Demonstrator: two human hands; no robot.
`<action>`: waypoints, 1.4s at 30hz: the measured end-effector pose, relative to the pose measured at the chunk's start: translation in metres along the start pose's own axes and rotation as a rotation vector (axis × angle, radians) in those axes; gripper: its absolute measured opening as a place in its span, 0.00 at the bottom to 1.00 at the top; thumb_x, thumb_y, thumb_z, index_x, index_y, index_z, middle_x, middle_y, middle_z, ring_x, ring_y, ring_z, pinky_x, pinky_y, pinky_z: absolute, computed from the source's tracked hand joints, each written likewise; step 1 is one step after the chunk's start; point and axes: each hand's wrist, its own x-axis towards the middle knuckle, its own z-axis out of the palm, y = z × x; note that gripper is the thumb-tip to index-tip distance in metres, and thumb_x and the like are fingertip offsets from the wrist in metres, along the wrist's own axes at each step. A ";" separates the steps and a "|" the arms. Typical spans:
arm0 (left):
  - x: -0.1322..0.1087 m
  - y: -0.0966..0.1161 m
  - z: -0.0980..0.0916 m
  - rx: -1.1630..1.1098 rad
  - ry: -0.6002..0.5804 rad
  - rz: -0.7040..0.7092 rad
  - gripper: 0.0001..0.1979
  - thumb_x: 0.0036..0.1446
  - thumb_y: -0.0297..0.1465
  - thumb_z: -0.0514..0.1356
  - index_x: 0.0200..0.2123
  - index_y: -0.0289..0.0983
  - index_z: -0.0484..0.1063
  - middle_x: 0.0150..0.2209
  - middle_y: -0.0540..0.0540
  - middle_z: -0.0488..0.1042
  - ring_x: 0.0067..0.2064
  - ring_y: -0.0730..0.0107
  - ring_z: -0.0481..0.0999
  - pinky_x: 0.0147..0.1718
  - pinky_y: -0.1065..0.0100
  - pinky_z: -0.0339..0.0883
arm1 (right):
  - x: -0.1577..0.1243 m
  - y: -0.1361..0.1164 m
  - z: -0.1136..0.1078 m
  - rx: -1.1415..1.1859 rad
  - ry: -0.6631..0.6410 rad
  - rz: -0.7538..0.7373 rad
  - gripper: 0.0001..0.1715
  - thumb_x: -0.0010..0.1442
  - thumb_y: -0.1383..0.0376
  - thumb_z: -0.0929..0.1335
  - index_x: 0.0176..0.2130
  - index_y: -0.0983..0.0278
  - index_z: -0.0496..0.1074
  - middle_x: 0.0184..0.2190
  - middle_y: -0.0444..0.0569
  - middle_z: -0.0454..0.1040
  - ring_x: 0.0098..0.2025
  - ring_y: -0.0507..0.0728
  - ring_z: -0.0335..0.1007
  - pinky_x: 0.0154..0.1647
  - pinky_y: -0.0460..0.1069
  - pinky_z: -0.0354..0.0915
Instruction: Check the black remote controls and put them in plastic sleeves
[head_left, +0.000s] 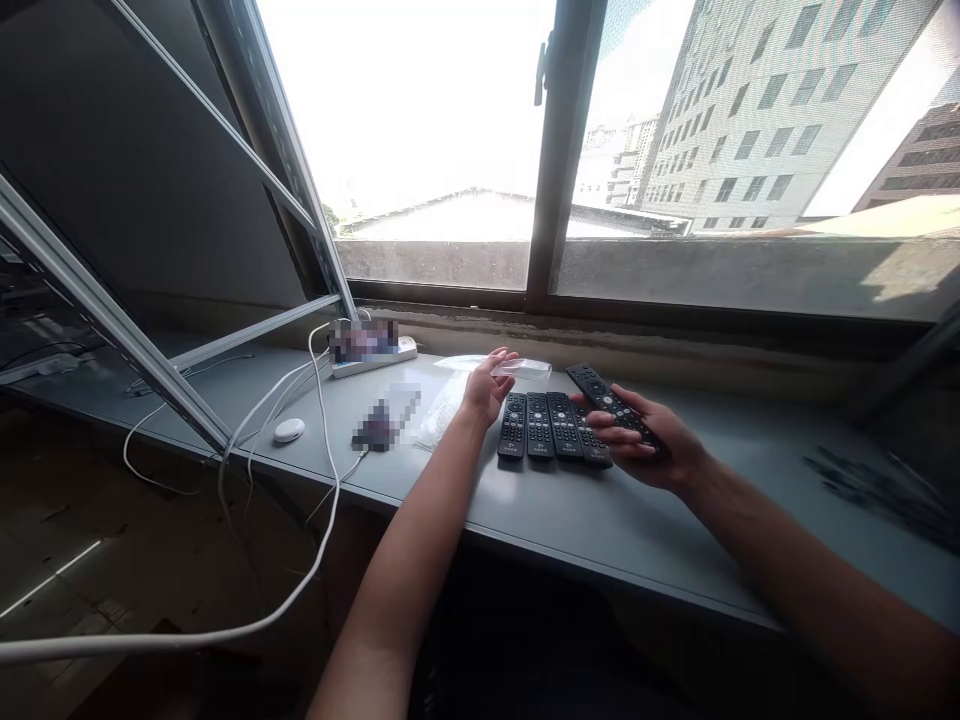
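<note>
My right hand [649, 440] is wrapped round a black remote control [592, 385], which is tilted with its buttons facing up. Under and beside it, several more black remote controls [538, 425] lie side by side in a row on the grey table [555, 510]. To the left of that row, my left hand [491, 388] has its fingers curled on a clear plastic sleeve [529, 370], whose end sticks out to the right. More clear plastic bags [439, 415] lie on the table behind and left of my left wrist.
A power strip [375, 357] sits at the back by the metal frame [289, 190]. White cables [322, 440] loop over the table's front edge. Left of the bags are a blurred-out device [386, 420] and a round white object [289, 430]. A dark pile [881, 490] lies far right.
</note>
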 end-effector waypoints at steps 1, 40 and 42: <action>0.000 0.000 0.000 0.001 -0.002 0.000 0.10 0.70 0.28 0.66 0.53 0.35 0.79 0.56 0.38 0.83 0.35 0.76 0.82 0.29 0.78 0.77 | 0.000 0.001 0.001 -0.007 0.004 0.001 0.24 0.84 0.55 0.57 0.66 0.64 0.66 0.32 0.45 0.68 0.21 0.51 0.64 0.12 0.42 0.67; -0.002 0.001 0.001 0.006 0.017 -0.006 0.12 0.70 0.27 0.67 0.55 0.35 0.79 0.55 0.38 0.84 0.35 0.77 0.81 0.30 0.78 0.76 | 0.003 0.004 0.008 0.064 0.207 -0.153 0.29 0.84 0.51 0.55 0.68 0.64 0.67 0.47 0.59 0.80 0.33 0.56 0.77 0.23 0.46 0.79; -0.002 0.001 0.001 0.013 0.016 -0.007 0.13 0.70 0.28 0.67 0.55 0.35 0.79 0.56 0.38 0.84 0.35 0.77 0.81 0.30 0.78 0.76 | 0.002 0.004 0.007 0.063 0.169 -0.167 0.29 0.84 0.52 0.55 0.69 0.64 0.66 0.45 0.58 0.79 0.30 0.55 0.74 0.17 0.44 0.72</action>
